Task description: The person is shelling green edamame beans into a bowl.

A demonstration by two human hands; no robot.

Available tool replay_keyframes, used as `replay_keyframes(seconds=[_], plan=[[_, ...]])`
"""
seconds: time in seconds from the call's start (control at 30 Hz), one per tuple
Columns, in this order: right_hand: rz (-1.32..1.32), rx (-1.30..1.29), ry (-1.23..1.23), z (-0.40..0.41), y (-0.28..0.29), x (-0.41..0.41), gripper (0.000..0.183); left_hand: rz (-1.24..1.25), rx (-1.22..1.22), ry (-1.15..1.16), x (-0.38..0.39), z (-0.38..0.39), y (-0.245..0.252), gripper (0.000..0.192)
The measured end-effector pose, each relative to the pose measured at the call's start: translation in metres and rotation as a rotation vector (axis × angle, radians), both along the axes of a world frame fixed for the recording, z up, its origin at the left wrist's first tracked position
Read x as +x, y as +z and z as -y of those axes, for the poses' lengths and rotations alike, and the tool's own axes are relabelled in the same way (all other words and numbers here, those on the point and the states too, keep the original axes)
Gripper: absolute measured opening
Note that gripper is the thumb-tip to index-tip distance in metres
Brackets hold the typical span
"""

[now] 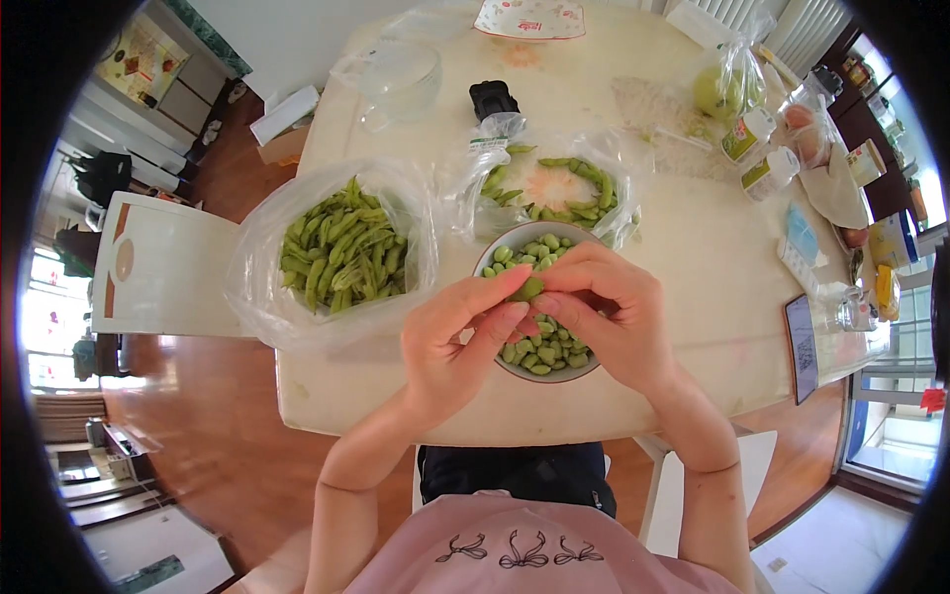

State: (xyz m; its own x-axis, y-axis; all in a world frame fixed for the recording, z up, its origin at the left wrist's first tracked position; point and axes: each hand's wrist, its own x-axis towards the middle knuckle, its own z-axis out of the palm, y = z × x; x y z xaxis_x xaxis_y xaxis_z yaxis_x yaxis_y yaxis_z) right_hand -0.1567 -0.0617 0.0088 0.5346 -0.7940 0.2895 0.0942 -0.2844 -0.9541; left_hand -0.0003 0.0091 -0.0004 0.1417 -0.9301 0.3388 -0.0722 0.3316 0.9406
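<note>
Between the fingertips of both hands is a green soybean pod (528, 289), held over a bowl (486, 256) of shelled green beans (545, 350). My left hand (460, 334) pinches it from the left with thumb and forefinger. From the other side my right hand (612, 312) grips it the same way. The hands hide the middle of the bowl. Left of the bowl, a clear plastic bag (256, 260) lies open around a heap of whole pods (345, 249). Behind the bowl, a second plastic bag (627, 174) holds some pods (597, 182) around its edge.
On the cream table (712, 289) stand a glass bowl (404, 78), a black device (492, 99) and a patterned dish (529, 21). Along the right edge are white bottles (768, 174), bagged fruit (724, 89) and a phone (801, 349). A white chair (174, 271) is at the left.
</note>
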Motion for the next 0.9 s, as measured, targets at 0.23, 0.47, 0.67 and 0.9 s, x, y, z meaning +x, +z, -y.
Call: replay_keyframes(seconds=[0.23, 0.47, 0.67, 0.9], plan=[[0.101, 0.173, 0.035, -0.006, -0.003, 0.001, 0.004, 0.234, -0.173, 0.088, -0.002, 0.003, 0.001, 0.027], [0.180, 0.228, 0.016, -0.008, -0.007, 0.002, 0.005, 0.293, -0.241, 0.148, -0.006, 0.002, -0.007, 0.025], [0.400, 0.570, 0.200, -0.006, 0.002, 0.004, 0.004, -0.080, -0.019, -0.004, -0.008, -0.002, 0.004, 0.025], [-0.011, -0.055, -0.042, -0.002, -0.001, 0.001, 0.007, 0.321, -0.068, 0.045, 0.005, 0.004, -0.010, 0.024]])
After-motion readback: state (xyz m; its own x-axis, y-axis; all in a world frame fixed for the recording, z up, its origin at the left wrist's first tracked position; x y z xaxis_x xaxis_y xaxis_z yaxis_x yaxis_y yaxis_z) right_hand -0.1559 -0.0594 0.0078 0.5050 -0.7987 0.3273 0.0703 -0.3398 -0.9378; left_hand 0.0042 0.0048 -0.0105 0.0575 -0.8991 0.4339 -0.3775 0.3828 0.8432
